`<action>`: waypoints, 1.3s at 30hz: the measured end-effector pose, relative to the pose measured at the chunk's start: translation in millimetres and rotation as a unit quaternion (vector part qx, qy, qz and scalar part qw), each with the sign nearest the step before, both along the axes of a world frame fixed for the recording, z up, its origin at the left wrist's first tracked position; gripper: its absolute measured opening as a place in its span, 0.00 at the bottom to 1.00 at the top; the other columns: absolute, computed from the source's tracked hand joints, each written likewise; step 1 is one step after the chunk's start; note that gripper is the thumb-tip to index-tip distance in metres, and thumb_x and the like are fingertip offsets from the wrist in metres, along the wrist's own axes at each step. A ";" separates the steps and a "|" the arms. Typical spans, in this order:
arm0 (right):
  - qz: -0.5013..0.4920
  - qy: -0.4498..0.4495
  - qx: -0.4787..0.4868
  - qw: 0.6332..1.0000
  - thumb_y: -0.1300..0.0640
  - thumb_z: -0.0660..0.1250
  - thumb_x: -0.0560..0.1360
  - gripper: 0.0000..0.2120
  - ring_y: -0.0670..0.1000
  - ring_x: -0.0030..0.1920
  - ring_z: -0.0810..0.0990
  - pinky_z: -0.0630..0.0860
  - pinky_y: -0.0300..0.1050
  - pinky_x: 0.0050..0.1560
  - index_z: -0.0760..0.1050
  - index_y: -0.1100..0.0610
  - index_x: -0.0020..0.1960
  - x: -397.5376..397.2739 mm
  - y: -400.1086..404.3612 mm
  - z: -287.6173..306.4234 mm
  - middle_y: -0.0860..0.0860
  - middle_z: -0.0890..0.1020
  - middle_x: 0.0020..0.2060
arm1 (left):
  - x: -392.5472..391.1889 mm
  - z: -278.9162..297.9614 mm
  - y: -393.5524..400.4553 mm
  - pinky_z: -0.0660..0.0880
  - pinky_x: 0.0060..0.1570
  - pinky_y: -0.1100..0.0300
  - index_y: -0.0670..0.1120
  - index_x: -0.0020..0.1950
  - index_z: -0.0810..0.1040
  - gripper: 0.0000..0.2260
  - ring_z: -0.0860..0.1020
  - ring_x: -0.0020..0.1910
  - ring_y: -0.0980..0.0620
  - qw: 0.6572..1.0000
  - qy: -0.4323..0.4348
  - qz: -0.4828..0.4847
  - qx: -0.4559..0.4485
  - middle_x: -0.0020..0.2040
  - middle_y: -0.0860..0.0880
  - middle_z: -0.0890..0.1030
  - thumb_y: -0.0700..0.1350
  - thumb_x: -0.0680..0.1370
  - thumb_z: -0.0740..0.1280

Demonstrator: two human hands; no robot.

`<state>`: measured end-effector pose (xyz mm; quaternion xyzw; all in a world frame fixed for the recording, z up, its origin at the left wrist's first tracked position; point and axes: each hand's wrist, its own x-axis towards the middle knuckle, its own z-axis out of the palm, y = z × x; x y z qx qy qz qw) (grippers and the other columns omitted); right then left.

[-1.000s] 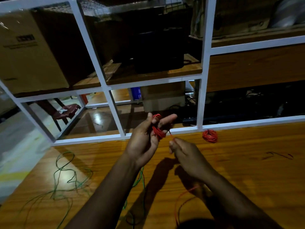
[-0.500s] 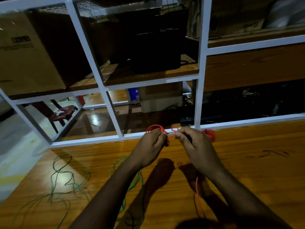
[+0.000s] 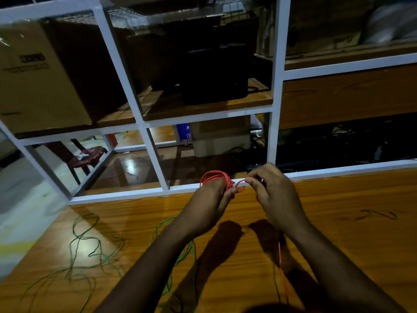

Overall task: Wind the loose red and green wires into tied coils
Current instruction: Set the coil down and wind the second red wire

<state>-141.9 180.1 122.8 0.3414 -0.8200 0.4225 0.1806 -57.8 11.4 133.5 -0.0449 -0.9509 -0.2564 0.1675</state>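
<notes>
Your left hand (image 3: 212, 199) grips a small bundle of red wire loops (image 3: 215, 177), fingers curled round it so the turns stay stacked and cannot spring apart. It holds the bundle just above the far edge of the wooden table (image 3: 349, 222), where both hands have room to work. Your right hand (image 3: 274, 192) pinches the short run of red wire coming off the bundle, fingertips closed on it just right of the loops; judging by that grip, you keep the strand taut so the next turn lies tight against the others. The loose tail of the red wire (image 3: 281, 263) drops from under your right wrist toward the near edge, so there is wire left to wind.

The green wire (image 3: 90, 251) lies unwound on the table, well left of your hands, in loose tangled loops, and another green strand (image 3: 180, 254) runs under your left forearm. That nearer strand sits close to the red tail, so the two could likely snag as you draw the red up.

Beyond the table stands a white metal shelf frame (image 3: 149, 154), its lower rail just behind your hands; keep the loops clear of it. A cardboard box (image 3: 38, 75) sits on the upper left shelf, and a dark red stool (image 3: 90, 154) shows on the floor behind.
</notes>
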 end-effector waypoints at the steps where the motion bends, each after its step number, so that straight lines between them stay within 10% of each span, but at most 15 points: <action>1: -0.003 0.003 0.048 0.999 0.56 0.66 0.80 0.03 0.41 0.44 0.73 0.67 0.32 0.41 0.78 0.51 0.51 -3.8 -0.6 1.3 0.43 0.72 0.46 | 0.7 2.0 4.2 0.72 0.43 0.58 0.50 0.50 0.74 0.09 0.74 0.42 0.58 1.000 0.005 -0.012 -0.006 0.43 0.55 0.76 0.52 0.84 0.59; 6: 0.153 -0.090 0.236 0.955 0.54 0.64 0.82 0.07 0.44 0.49 0.78 0.79 0.50 0.51 0.81 0.49 0.54 -11.1 2.3 6.0 0.44 0.78 0.49 | -0.2 18.6 7.9 0.75 0.43 0.55 0.42 0.51 0.76 0.11 0.78 0.43 0.54 0.993 0.043 -0.029 0.103 0.43 0.48 0.79 0.48 0.84 0.60; 11: 0.323 -0.245 0.133 0.904 0.46 0.60 0.82 0.14 0.45 0.46 0.77 0.74 0.46 0.50 0.78 0.54 0.48 8.7 5.3 8.6 0.48 0.78 0.42 | -13.1 0.8 -31.0 0.77 0.51 0.45 0.44 0.50 0.76 0.14 0.80 0.45 0.55 0.979 0.044 0.083 0.180 0.44 0.49 0.81 0.52 0.84 0.58; 15: 0.209 -0.185 0.015 0.960 0.38 0.64 0.75 0.23 0.46 0.36 0.72 0.70 0.45 0.38 0.69 0.58 0.39 2.8 8.6 5.3 0.48 0.71 0.33 | -8.6 -17.8 -45.2 0.77 0.52 0.42 0.50 0.46 0.75 0.14 0.80 0.45 0.54 0.979 0.005 0.128 0.161 0.43 0.51 0.81 0.54 0.85 0.56; 19: 0.056 -0.074 -0.013 0.996 0.58 0.72 0.75 0.16 0.44 0.43 0.73 0.70 0.40 0.42 0.67 0.52 0.35 -15.1 10.6 -3.8 0.46 0.73 0.37 | 1.0 -14.8 -37.0 0.77 0.52 0.41 0.47 0.44 0.74 0.16 0.81 0.40 0.50 0.978 -0.049 0.082 0.187 0.35 0.50 0.80 0.54 0.85 0.56; 24: -0.112 0.006 0.052 0.992 0.60 0.74 0.72 0.13 0.48 0.48 0.72 0.68 0.45 0.51 0.70 0.49 0.39 -23.9 11.0 -8.5 0.44 0.73 0.42 | 16.4 4.9 -10.5 0.72 0.34 0.57 0.44 0.42 0.71 0.15 0.66 0.25 0.53 0.825 -0.137 -0.103 0.539 0.26 0.51 0.64 0.49 0.85 0.57; 30: -0.063 -0.061 0.145 0.986 0.68 0.64 0.76 0.13 0.50 0.56 0.72 0.72 0.44 0.51 0.72 0.49 0.51 -23.8 3.0 -24.7 0.48 0.73 0.54 | 18.9 17.3 -16.6 0.67 0.24 0.71 0.44 0.44 0.79 0.12 0.70 0.21 0.61 0.610 -0.132 -0.173 0.762 0.31 0.52 0.77 0.49 0.81 0.62; 34: 0.219 -0.358 0.065 0.905 0.61 0.61 0.82 0.06 0.49 0.38 0.80 0.78 0.47 0.33 0.75 0.52 0.55 -15.7 8.6 -25.4 0.48 0.83 0.47 | 9.9 21.6 -40.9 0.62 0.25 0.70 0.46 0.43 0.79 0.14 0.69 0.22 0.60 0.577 -0.033 -0.156 0.801 0.32 0.53 0.77 0.49 0.83 0.59; 39: 0.342 -0.441 -0.021 0.829 0.52 0.61 0.82 0.15 0.46 0.26 0.69 0.64 0.37 0.27 0.72 0.58 0.64 -3.4 12.3 -12.5 0.56 0.85 0.55 | 3.9 16.5 -62.3 0.60 0.25 0.68 0.48 0.38 0.77 0.15 0.65 0.22 0.60 0.585 0.041 -0.036 0.810 0.28 0.54 0.71 0.53 0.82 0.63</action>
